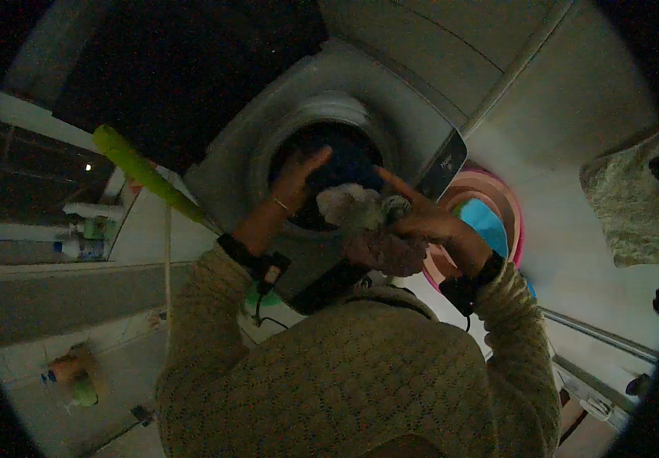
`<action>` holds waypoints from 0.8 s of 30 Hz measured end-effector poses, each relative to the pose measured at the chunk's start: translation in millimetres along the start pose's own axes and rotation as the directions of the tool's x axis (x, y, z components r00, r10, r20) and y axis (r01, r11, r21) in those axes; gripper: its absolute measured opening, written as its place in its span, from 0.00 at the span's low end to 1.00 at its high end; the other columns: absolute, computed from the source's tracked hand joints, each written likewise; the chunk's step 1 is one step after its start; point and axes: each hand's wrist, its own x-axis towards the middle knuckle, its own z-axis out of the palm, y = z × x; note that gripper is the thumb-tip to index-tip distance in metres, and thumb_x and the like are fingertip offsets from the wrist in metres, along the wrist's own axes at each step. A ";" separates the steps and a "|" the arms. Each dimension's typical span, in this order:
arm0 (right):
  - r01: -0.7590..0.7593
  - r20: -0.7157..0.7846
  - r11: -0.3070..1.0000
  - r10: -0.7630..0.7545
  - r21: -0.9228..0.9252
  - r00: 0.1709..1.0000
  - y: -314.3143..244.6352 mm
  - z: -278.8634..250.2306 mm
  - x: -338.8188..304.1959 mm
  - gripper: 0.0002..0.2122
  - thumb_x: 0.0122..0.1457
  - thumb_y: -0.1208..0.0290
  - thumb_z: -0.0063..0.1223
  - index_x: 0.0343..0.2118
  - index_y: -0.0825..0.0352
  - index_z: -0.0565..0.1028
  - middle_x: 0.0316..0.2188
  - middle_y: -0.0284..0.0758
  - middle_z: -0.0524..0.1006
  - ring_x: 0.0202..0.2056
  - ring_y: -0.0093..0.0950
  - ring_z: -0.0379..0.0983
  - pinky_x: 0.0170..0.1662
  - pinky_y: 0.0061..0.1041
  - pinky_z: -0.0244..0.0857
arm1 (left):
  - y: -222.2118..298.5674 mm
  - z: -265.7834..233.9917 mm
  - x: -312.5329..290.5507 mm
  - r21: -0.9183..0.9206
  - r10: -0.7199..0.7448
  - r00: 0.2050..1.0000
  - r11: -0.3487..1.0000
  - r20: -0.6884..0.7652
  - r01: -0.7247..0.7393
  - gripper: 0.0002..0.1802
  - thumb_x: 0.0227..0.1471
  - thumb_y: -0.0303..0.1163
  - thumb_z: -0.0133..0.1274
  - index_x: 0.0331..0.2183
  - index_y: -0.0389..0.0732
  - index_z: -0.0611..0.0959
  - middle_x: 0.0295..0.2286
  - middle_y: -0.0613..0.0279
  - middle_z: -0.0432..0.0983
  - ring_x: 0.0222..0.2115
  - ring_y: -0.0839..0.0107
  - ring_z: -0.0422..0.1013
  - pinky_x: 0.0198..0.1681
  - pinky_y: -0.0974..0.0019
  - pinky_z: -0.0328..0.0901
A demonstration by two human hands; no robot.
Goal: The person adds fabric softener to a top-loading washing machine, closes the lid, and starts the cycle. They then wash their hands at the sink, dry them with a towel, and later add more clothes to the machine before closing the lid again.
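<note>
A top-loading washing machine [268, 114] stands before me, its round drum opening uncovered. Dark blue cloth [351, 166] lies in the opening. My left hand [296, 183] is over the left side of the opening, its visible fingers stretched out beside the dark cloth. From the right, my right hand [432, 217] closes on a bunched pale grey cloth [352, 206], one finger reaching toward the dark blue cloth. Below that hand hangs a mauve-brown cloth [386, 252], over the machine's near side. Dim light hides how the fabrics join.
Right of the machine stands a pink-rimmed basin [516, 202] with a blue item [483, 221] inside. A long yellow-green object [135, 164] slants at the left. A grey-green cloth [625, 202] hangs at the far right. A black cable [268, 319] trails below my left wrist.
</note>
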 end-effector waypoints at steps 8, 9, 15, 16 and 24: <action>0.070 -0.128 0.912 -0.020 0.404 0.992 85.7 -68.0 -7.2 0.24 0.59 0.66 0.50 0.57 0.67 0.62 0.50 0.37 0.70 0.47 0.30 0.70 0.47 0.26 0.69 | -11.7 -72.1 54.2 0.425 0.177 0.971 0.900 -0.159 -0.095 0.45 0.51 0.48 0.55 0.62 0.44 0.53 0.61 0.53 0.50 0.59 0.57 0.52 0.60 0.54 0.52; 0.031 -0.103 0.847 0.028 0.530 0.994 83.6 -67.3 -9.1 0.22 0.60 0.66 0.48 0.56 0.67 0.63 0.48 0.36 0.71 0.45 0.29 0.71 0.45 0.26 0.69 | -8.5 -84.1 60.2 0.320 0.096 0.974 0.947 -0.204 -0.026 0.45 0.51 0.51 0.54 0.62 0.45 0.53 0.61 0.53 0.50 0.59 0.57 0.52 0.59 0.53 0.52; -0.179 0.178 0.003 -0.127 0.984 0.976 104.0 -85.2 -12.8 0.19 0.64 0.66 0.41 0.55 0.70 0.64 0.48 0.37 0.71 0.41 0.29 0.73 0.44 0.27 0.70 | -21.3 -133.8 93.3 0.502 0.243 0.938 0.860 -0.248 -0.090 0.48 0.44 0.58 0.57 0.61 0.48 0.59 0.58 0.51 0.54 0.57 0.56 0.54 0.57 0.51 0.53; -0.365 0.303 -0.647 -0.212 0.669 0.929 132.5 -101.3 -20.0 0.19 0.64 0.67 0.41 0.55 0.70 0.63 0.49 0.38 0.71 0.41 0.30 0.73 0.43 0.28 0.71 | -8.6 -105.8 84.4 0.557 0.191 0.970 0.827 -0.149 -0.078 0.46 0.44 0.56 0.58 0.60 0.49 0.61 0.58 0.51 0.55 0.57 0.56 0.55 0.57 0.51 0.53; 0.097 0.103 -0.048 -0.698 -0.994 0.709 47.4 -31.1 9.5 0.24 0.58 0.78 0.46 0.56 0.78 0.57 0.53 0.56 0.62 0.53 0.44 0.63 0.57 0.33 0.58 | 15.0 -22.4 3.4 0.668 -0.105 0.907 0.711 0.409 -0.219 0.39 0.42 0.45 0.62 0.56 0.49 0.67 0.57 0.55 0.55 0.59 0.60 0.52 0.59 0.56 0.51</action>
